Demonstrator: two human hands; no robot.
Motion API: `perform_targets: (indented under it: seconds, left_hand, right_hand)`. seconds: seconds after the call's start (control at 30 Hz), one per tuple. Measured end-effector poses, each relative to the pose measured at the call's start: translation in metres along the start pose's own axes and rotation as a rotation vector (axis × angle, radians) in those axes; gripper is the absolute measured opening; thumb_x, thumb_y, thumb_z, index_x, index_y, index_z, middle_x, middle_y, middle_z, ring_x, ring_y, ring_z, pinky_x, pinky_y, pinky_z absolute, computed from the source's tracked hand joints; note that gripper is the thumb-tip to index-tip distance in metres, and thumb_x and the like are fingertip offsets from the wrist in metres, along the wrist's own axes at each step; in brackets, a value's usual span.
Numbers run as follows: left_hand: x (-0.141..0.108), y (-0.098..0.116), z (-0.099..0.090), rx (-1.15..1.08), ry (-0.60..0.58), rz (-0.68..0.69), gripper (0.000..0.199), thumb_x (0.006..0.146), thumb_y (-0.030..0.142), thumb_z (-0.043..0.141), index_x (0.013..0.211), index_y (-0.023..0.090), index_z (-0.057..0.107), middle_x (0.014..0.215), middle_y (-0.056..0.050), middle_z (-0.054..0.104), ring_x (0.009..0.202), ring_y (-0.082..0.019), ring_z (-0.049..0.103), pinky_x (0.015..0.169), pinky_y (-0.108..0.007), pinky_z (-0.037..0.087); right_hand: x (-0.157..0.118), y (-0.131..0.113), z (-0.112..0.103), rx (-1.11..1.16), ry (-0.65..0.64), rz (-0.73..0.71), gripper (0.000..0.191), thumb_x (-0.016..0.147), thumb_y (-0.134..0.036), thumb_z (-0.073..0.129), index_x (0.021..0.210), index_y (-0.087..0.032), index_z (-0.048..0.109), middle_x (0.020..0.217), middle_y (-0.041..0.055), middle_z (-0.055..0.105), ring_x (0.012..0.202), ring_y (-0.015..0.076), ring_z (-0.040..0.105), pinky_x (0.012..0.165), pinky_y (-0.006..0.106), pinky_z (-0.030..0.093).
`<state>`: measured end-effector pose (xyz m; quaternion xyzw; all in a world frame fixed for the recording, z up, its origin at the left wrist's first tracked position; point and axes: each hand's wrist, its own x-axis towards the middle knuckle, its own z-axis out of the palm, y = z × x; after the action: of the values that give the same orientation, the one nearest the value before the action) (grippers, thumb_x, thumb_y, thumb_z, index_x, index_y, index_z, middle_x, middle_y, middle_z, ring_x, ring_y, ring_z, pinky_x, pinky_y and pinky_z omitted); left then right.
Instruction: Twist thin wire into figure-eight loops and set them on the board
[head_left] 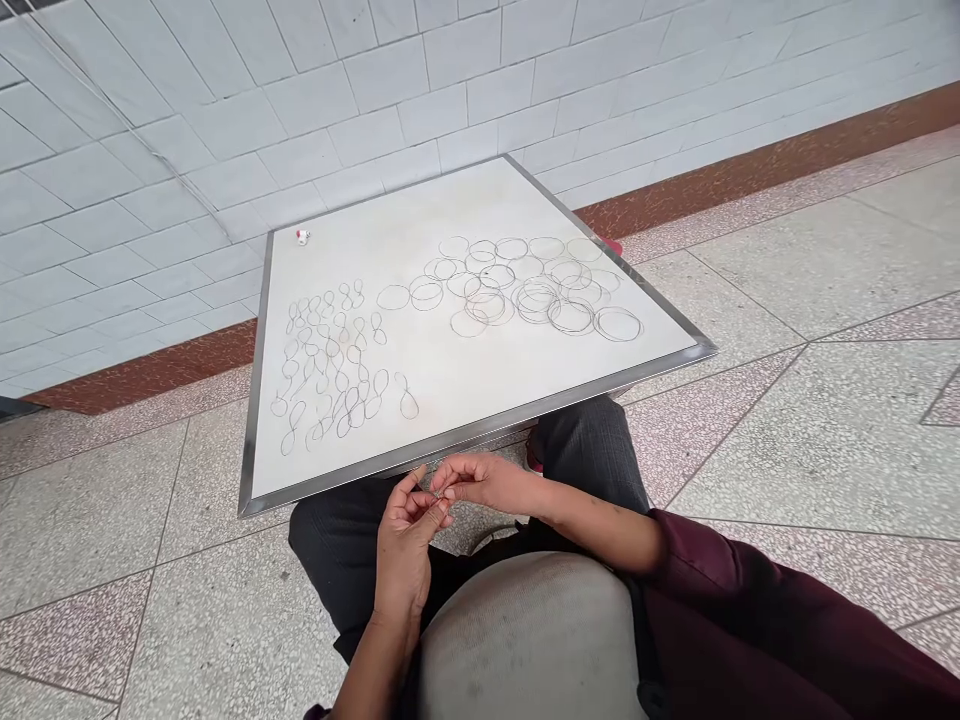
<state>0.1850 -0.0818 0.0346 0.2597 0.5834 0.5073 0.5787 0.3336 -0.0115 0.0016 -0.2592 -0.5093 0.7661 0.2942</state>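
"Where is the piece being worked?"

"Pinched between the fingers of the left hand [405,530] and the right hand [484,482], just off the desk's near edge, above the lap. It looks like a thin strand [441,494], too small there to tell its shape."

"Both hands are gripping, then?"

"Yes, the fingertips of both meet on it; the left's other fingers are curled loosely."

"How much is done?"

"Judging by how things lie, the figure-eight loops [352,385] are the worked ones: several rough rows along the left edge of the desk [442,200], reaching towards the near-left corner. The plain rings [540,300], spread from the middle towards the right edge, look unworked. I'd say a good share is done and plenty remains."

"Anything in the way?"

"The rings overlap heavily, so lifting one alone may be fiddly. The metal rim [480,428] of the near edge lies between the hands and both groups."

"What else is around?"

"A small red-and-white object [302,237] sits by the far-left corner, apart from the loops. Beyond the far edge is a tiled wall [390,90]; the speckled floor [750,440] surrounds the rest. The person's knees are at the near edge."
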Motion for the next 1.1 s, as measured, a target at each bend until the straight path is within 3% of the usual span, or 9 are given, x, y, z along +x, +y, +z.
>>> perform_targets:
  seconds: [0.3, 0.57, 0.83, 1.1]
  left_hand:
    - [-0.002, 0.001, 0.002, -0.020, -0.009, -0.007, 0.057, 0.067, 0.023, 0.082, 0.120, 0.020, 0.062, 0.072, 0.006, 0.058, 0.064, -0.009, 0.055, 0.070, -0.025, 0.046]
    - [-0.002, -0.004, 0.000, -0.033, 0.028, 0.061, 0.055, 0.069, 0.024, 0.081, 0.121, 0.020, 0.062, 0.074, 0.004, 0.061, 0.066, -0.011, 0.055, 0.071, -0.026, 0.047]
    - [-0.001, -0.003, -0.001, -0.043, 0.050, 0.096, 0.056, 0.069, 0.025, 0.081, 0.121, 0.021, 0.061, 0.079, 0.002, 0.064, 0.070, -0.012, 0.059, 0.072, -0.028, 0.049]
    - [0.001, -0.001, -0.005, -0.052, 0.057, 0.073, 0.060, 0.066, 0.025, 0.083, 0.123, 0.019, 0.061, 0.074, 0.003, 0.065, 0.065, -0.011, 0.058, 0.067, -0.025, 0.049]
  right_hand:
    - [-0.004, -0.001, 0.008, -0.090, 0.089, -0.091, 0.030, 0.080, -0.021, 0.068, 0.103, -0.021, 0.049, 0.076, -0.0046, 0.061, 0.067, 0.0110, 0.055, 0.064, 0.025, 0.042]
    - [-0.004, 0.003, 0.016, -0.126, 0.183, -0.089, 0.032, 0.081, -0.031, 0.069, 0.100, -0.022, 0.045, 0.077, -0.0033, 0.060, 0.070, 0.0135, 0.057, 0.069, 0.029, 0.045]
    - [-0.006, -0.005, 0.021, -0.415, 0.242, -0.168, 0.024, 0.084, -0.016, 0.057, 0.102, -0.024, 0.043, 0.082, -0.0013, 0.060, 0.074, 0.0146, 0.058, 0.071, 0.030, 0.047]
    - [-0.006, 0.001, 0.018, -0.462, 0.225, -0.234, 0.016, 0.087, -0.020, 0.057, 0.098, -0.023, 0.046, 0.087, 0.0010, 0.062, 0.082, 0.0163, 0.061, 0.075, 0.032, 0.048]
